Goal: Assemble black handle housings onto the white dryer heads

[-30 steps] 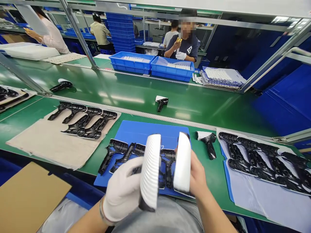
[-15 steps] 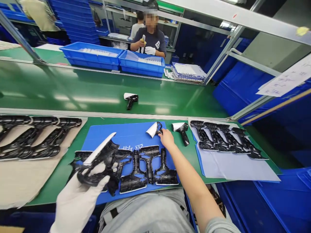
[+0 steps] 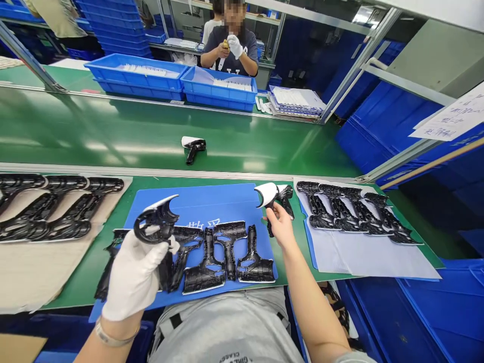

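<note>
My left hand point(image 3: 132, 275), in a white glove, grips a black, white-edged pistol-shaped housing half point(image 3: 161, 222) over the left of the blue sheet point(image 3: 189, 201). Bare fingers of my right hand point(image 3: 280, 227) are closed around the handle of another pistol-shaped housing half point(image 3: 266, 194), white outside, at the sheet's right edge. Partly hidden behind it is a further black-and-white housing point(image 3: 287, 194). Several housing halves lie in a row along the near part of the sheet, hollow sides up, among them one at the right end point(image 3: 257, 270). My glove covers some on the left.
More black shells point(image 3: 71, 201) lie on a beige sheet at left and others point(image 3: 340, 209) on a pale sheet at right. One housing point(image 3: 193, 146) sits on the green strip beyond the metal rail. Blue bins point(image 3: 139, 73) and a co-worker point(image 3: 230, 50) are across the bench.
My right hand has moved right with its housing half, turning it upright in front of the one beside it. The shell in my left hand has turned. The co-worker's gloved hand has risen.
</note>
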A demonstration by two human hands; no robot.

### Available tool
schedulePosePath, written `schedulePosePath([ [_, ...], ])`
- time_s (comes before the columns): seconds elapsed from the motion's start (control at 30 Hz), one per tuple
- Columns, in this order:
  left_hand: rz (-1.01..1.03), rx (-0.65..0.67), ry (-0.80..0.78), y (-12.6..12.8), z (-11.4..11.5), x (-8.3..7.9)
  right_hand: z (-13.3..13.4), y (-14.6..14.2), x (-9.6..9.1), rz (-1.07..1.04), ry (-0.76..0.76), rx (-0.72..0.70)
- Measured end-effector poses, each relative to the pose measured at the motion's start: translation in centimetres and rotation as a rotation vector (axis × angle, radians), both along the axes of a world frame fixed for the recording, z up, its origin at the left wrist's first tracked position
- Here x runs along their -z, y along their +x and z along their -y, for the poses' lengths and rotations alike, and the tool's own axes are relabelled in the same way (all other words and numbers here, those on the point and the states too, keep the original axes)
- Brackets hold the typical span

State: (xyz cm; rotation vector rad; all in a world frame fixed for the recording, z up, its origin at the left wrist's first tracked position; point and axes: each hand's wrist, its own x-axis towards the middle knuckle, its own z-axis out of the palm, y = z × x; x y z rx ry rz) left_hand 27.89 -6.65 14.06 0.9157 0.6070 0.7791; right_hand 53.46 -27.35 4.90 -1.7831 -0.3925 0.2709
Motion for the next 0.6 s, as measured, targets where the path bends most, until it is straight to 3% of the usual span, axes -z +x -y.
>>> schedulePosePath([
  [0.13, 0.071, 0.063, -0.421, -0.5, -1.5, -0.5, 1.1, -1.6, -0.8, -0.053, 0.082, 0.014],
  [0.23, 0.097, 0.097, -0.551, -0.6, -1.8, -0.7, 0.6, -3.5, -1.4, -0.069, 0.091, -0.027],
  [0.4, 0.155, 0.027, -0.59, -1.1, -1.7, -0.5, -0.1, -4.1, -1.8, 0.01, -0.054, -0.065],
  [0.6, 0.113, -0.113, -0.522, -3.1, -3.2, -1.1, -1.6, 1.6, 0.0, 0.237, -0.489, -0.053],
])
